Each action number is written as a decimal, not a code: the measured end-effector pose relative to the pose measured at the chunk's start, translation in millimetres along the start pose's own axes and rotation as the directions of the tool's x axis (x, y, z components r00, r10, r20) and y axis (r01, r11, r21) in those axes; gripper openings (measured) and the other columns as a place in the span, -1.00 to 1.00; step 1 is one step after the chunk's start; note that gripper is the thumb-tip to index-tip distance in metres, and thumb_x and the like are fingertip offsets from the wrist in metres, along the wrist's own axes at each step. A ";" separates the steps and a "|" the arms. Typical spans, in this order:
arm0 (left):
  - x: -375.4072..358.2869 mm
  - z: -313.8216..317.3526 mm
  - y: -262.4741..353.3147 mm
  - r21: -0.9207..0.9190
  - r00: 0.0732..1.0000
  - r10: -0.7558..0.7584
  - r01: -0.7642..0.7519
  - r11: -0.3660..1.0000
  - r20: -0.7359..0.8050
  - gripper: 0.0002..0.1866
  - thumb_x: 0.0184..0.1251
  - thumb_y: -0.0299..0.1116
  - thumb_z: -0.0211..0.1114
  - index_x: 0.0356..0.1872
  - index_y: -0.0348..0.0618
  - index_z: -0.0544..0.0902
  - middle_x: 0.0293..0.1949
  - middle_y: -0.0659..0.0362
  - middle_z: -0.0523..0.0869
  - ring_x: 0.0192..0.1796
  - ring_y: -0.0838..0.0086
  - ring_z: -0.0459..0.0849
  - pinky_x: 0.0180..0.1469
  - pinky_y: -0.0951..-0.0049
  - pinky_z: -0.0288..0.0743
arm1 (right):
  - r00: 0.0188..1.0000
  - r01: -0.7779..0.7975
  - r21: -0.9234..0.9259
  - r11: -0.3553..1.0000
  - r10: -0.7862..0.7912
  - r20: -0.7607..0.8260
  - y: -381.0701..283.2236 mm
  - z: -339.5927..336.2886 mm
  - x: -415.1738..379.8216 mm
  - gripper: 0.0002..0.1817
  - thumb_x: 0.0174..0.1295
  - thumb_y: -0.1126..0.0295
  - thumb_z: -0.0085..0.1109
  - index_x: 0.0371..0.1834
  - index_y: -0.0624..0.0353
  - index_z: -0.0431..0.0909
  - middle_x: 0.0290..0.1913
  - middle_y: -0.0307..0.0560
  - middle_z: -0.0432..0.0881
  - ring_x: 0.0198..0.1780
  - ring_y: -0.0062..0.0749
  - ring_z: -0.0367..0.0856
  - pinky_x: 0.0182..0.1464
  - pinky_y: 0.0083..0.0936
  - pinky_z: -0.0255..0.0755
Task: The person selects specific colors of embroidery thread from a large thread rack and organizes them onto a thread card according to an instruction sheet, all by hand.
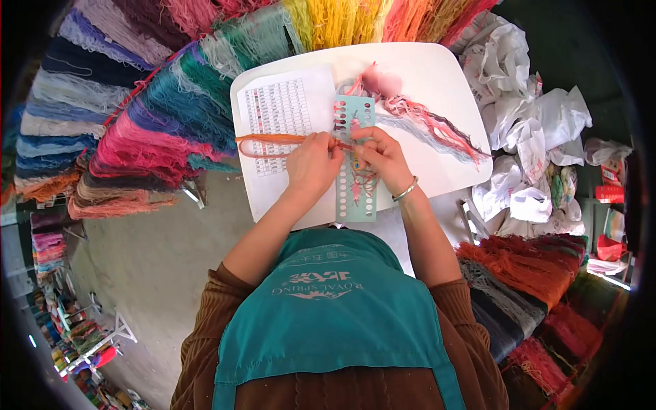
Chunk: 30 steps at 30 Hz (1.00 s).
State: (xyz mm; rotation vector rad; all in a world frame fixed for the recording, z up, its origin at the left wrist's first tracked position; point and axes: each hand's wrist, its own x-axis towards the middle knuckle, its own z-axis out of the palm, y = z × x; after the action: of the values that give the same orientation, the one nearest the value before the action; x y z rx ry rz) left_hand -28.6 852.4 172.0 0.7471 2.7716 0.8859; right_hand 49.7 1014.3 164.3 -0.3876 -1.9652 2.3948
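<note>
Over the white table, my left hand [316, 162] is closed on an orange-brown skein of thread [266, 139]. The skein's loop stretches out to the left across a printed chart [279, 102]. My right hand [384, 161] pinches the same thread's end, close to the left fingertips. Beneath both hands lies a pale green card [356, 210] with rows of holes along its sides. Threads are looped through several of its upper left holes, and a pink floral print runs down its middle. My fingers hide part of the card.
Pink, red, black and grey threads [437, 130] lie on the white tabletop [437, 72] at the right. Colourful hanging skeins [157, 130] crowd the far and left sides. White plastic bags [526, 130] are piled on the right, with red and grey skeins [519, 280] nearer me.
</note>
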 end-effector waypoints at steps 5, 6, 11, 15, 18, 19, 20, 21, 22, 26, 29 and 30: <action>3.3 -3.1 -4.8 -0.160 0.991 -0.105 0.116 0.980 0.078 -0.86 0.24 -0.33 0.29 -0.34 -0.19 0.63 -0.37 0.05 0.72 -0.30 0.13 0.71 -0.28 0.15 0.54 | 0.995 0.088 0.025 0.996 -0.087 -0.046 -9.8 -9.6 -11.6 -0.74 0.34 0.49 0.09 0.07 0.15 0.58 -0.52 -0.35 0.53 -0.45 -0.75 0.42 -0.40 -0.74 0.21; 5.2 1.5 -14.9 -0.158 0.992 -0.103 0.115 0.981 0.078 -0.86 0.24 -0.33 0.29 -0.34 -0.19 0.63 -0.37 0.05 0.72 -0.30 0.13 0.71 -0.28 0.15 0.54 | 0.982 0.153 -0.037 0.988 -0.156 -0.109 -9.6 -23.5 -15.2 -0.75 0.33 0.48 0.09 0.05 0.15 0.59 -0.52 -0.36 0.51 -0.46 -0.76 0.39 -0.41 -0.74 0.15; 12.7 6.7 -42.8 -0.583 0.957 -0.226 0.292 0.759 0.184 -0.89 0.28 -0.43 0.29 -0.29 -0.26 0.68 -0.42 0.14 0.73 -0.38 0.49 0.65 -0.34 0.45 0.48 | 0.859 0.227 -0.049 0.973 -0.224 -0.460 -36.2 -107.2 -62.0 -0.73 0.29 0.51 0.08 0.02 0.17 0.63 -0.54 -0.41 0.45 -0.55 -0.81 0.23 -0.51 -0.76 0.01; 10.7 -15.6 -29.8 -0.662 0.913 -0.279 0.408 0.629 0.297 -0.90 0.28 -0.45 0.30 -0.29 -0.28 0.67 -0.41 0.20 0.71 -0.38 0.62 0.57 -0.35 0.54 0.42 | 0.665 0.310 0.013 0.951 -0.207 -0.718 -34.5 -192.5 -118.6 -0.72 0.32 0.56 0.09 0.07 0.25 0.59 -0.46 -0.29 0.52 -0.65 -0.80 0.13 -0.65 -0.75 -0.09; 8.8 -18.6 -28.6 -0.664 0.915 -0.273 0.402 0.631 0.296 -0.92 0.28 -0.47 0.29 -0.31 -0.28 0.66 -0.40 0.22 0.70 -0.38 0.64 0.54 -0.35 0.56 0.40 | 0.606 0.282 -0.077 0.956 -0.240 -0.758 -32.9 -227.9 -150.4 -0.76 0.34 0.54 0.11 0.05 0.22 0.60 -0.48 -0.30 0.51 -0.65 -0.80 0.14 -0.66 -0.76 -0.09; 8.9 -17.2 -31.1 -0.666 0.911 -0.283 0.413 0.622 0.300 -0.92 0.29 -0.46 0.28 -0.31 -0.27 0.66 -0.41 0.25 0.68 -0.39 0.65 0.52 -0.36 0.57 0.38 | 0.580 0.227 -0.110 0.968 -0.225 -0.783 -34.1 -234.1 -157.6 -0.78 0.34 0.53 0.12 0.02 0.20 0.61 -0.50 -0.30 0.53 -0.64 -0.80 0.17 -0.65 -0.78 -0.07; 9.0 -16.7 -32.9 -0.668 0.906 -0.294 0.422 0.613 0.303 -0.92 0.29 -0.46 0.28 -0.31 -0.27 0.65 -0.42 0.27 0.65 -0.39 0.66 0.50 -0.37 0.57 0.37 | 0.529 0.214 -0.147 0.966 -0.241 -0.813 -31.3 -243.2 -161.2 -0.78 0.33 0.52 0.13 0.00 0.20 0.62 -0.51 -0.30 0.54 -0.64 -0.81 0.18 -0.66 -0.78 -0.07; 8.4 -17.5 -33.9 -0.667 0.907 -0.290 0.422 0.614 0.306 -0.92 0.29 -0.46 0.28 -0.31 -0.27 0.65 -0.42 0.27 0.65 -0.39 0.66 0.50 -0.37 0.57 0.37 | 0.477 0.199 -0.182 0.963 -0.257 -0.840 -25.3 -256.5 -164.1 -0.79 0.32 0.52 0.14 -0.01 0.20 0.62 -0.51 -0.29 0.55 -0.64 -0.81 0.19 -0.66 -0.79 -0.07; 7.5 -18.6 -34.5 -0.686 0.903 -0.282 0.431 0.586 0.326 -0.92 0.29 -0.45 0.28 -0.31 -0.26 0.65 -0.43 0.29 0.63 -0.41 0.67 0.48 -0.39 0.58 0.34 | 0.457 0.197 -0.234 0.952 -0.300 -0.837 -18.9 -272.0 -168.4 -0.80 0.31 0.51 0.14 -0.03 0.23 0.62 -0.49 -0.28 0.59 -0.59 -0.77 0.30 -0.59 -0.77 0.09; 4.8 -20.1 -33.9 -0.706 0.886 -0.286 0.464 0.535 0.366 -0.93 0.30 -0.45 0.27 -0.29 -0.23 0.65 -0.46 0.32 0.57 -0.45 0.70 0.41 -0.45 0.60 0.25 | 0.345 -0.410 -0.817 0.406 -0.760 -0.551 -21.2 -268.8 -154.9 -0.78 0.28 0.44 0.16 -0.04 0.24 0.61 -0.13 0.01 0.68 -0.08 -0.25 0.64 0.03 -0.40 0.49; 2.4 -16.0 -31.5 -0.739 0.907 -0.280 0.419 0.527 0.315 -0.95 0.31 -0.45 0.28 -0.30 -0.19 0.63 -0.57 0.38 0.45 -0.62 0.74 0.25 -0.59 0.62 0.02 | 0.511 -0.434 -0.895 0.102 -0.791 -0.337 -37.1 -199.7 -116.7 -0.68 0.22 0.41 0.28 0.04 0.16 0.61 0.08 0.07 0.64 0.11 -0.04 0.58 0.17 -0.27 0.44; 1.7 -17.1 -31.1 -0.739 0.907 -0.280 0.420 0.527 0.315 -0.95 0.31 -0.45 0.28 -0.30 -0.19 0.63 -0.57 0.38 0.45 -0.62 0.74 0.25 -0.59 0.62 0.02 | 0.606 -0.266 -0.941 0.208 -0.724 -0.331 -36.4 -183.2 -104.9 -0.65 0.21 0.40 0.31 0.09 0.15 0.60 0.06 0.02 0.66 0.09 -0.06 0.60 0.17 -0.30 0.44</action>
State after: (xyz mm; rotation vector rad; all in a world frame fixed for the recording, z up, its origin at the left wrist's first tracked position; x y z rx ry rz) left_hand -47.7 822.7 168.0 0.0628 1.8977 1.6716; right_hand 183.3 1180.3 185.8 -0.7683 -2.3571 0.1940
